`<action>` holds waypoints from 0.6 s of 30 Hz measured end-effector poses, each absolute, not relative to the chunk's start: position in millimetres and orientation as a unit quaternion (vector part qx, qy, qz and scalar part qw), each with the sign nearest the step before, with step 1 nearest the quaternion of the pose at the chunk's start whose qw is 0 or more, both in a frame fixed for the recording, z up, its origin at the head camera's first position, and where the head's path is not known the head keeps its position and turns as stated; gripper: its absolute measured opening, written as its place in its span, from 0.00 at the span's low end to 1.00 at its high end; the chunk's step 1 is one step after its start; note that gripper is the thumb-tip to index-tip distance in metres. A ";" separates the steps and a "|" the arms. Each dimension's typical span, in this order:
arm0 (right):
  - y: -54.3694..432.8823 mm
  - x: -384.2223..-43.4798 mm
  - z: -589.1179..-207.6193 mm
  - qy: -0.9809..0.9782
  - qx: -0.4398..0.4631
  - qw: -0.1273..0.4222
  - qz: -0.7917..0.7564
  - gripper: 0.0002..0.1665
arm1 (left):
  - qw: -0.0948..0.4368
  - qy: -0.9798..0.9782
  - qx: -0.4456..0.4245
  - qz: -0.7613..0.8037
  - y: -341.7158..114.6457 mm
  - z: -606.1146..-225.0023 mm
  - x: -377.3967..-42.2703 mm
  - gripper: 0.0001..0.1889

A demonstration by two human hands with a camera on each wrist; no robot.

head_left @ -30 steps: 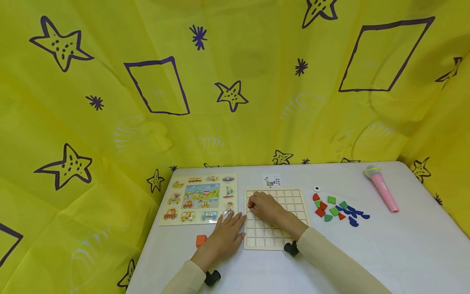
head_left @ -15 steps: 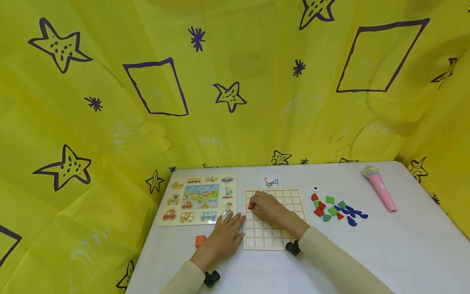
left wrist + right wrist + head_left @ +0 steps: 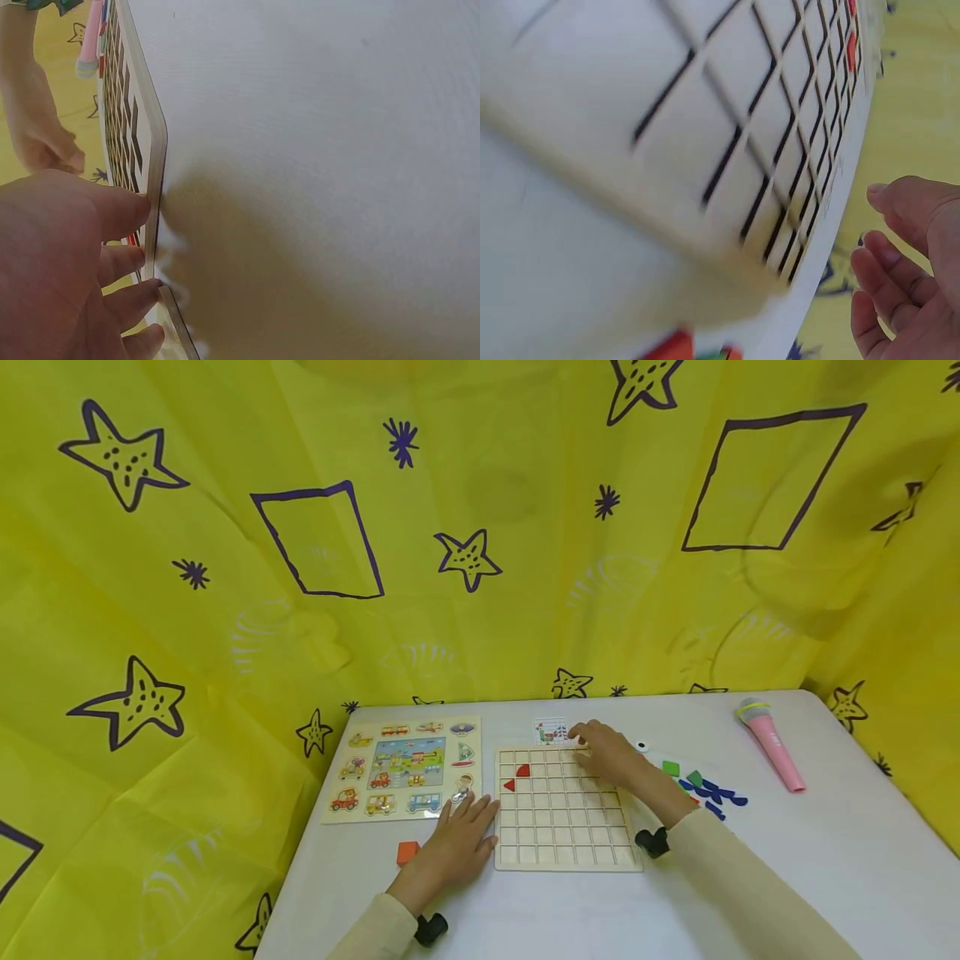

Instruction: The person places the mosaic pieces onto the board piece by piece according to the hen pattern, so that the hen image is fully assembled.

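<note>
A wooden grid board (image 3: 562, 837) lies on the table with a red quarter-circle piece (image 3: 523, 770) and a red triangle piece (image 3: 509, 785) in its upper left squares. My left hand (image 3: 457, 837) rests beside the board's left edge with its fingers extended; in the left wrist view, fingertips (image 3: 133, 210) touch that edge. Above the upper right corner, my right hand (image 3: 611, 756) hovers with loosely bent fingers. The right wrist view shows nothing in this right hand (image 3: 911, 281). Behind the board is a small picture card (image 3: 550, 730), partly covered by the right fingers.
Right of the board lie loose pieces, including a green square (image 3: 671, 768) and dark blue pieces (image 3: 716, 792); the right arm hides some. A pink microphone (image 3: 780, 752) lies farther right. A vehicle puzzle board (image 3: 362, 817) and an orange block (image 3: 407, 852) are on the left.
My right hand has let go of the red triangle on the grid and moved right to the board's far corner. The left hand stays in place.
</note>
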State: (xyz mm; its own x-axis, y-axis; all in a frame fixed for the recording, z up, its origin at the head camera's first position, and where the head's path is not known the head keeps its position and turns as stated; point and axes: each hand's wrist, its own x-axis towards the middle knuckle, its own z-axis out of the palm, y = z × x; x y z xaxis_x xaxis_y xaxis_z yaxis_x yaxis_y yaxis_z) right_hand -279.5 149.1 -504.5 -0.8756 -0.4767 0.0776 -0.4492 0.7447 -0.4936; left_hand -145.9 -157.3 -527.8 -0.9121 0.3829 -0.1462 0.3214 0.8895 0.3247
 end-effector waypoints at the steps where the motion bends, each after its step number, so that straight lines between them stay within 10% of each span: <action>1: 158.3 -281.1 -504.1 0.935 -0.237 0.027 -0.261 0.23 | 0.104 0.966 0.183 0.148 -157.4 -527.5 -145.7 0.31; 18: 253.9 -293.0 -520.3 0.930 -0.130 0.137 -0.314 0.22 | 0.106 0.966 0.179 0.153 -156.6 -526.1 -144.8 0.31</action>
State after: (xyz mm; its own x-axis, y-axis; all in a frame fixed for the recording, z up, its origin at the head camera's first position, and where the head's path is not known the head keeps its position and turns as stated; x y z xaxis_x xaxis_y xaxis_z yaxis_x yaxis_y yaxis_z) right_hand -293.0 253.9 -520.3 -0.9287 -0.3280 -0.1728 -0.1558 0.7685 -0.6206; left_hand -144.8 -156.6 -526.1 -0.9138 0.3776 -0.1494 0.3131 0.8894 0.3331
